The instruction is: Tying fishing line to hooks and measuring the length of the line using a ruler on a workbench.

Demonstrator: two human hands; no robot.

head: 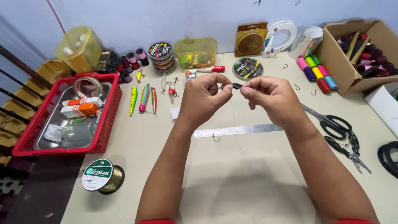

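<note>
My left hand [203, 97] and my right hand [271, 99] are raised together above the beige table [232, 174], fingertips almost touching. Between them they pinch a small dark piece of fishing tackle [235, 86], too small to make out in detail; a thin line seems to run between the fingers. Below the hands a steel ruler [238, 130] lies flat, with a bare fish hook [215, 137] next to it.
A red basket [105, 120] with boxes and tape sits at left, a spool of line [101, 176] near the front. Colourful lures [143, 98] lie left of centre. Scissors [331, 122] and pliers [348, 151] lie at right, thread spools [317, 74] beside a cardboard box [331, 54].
</note>
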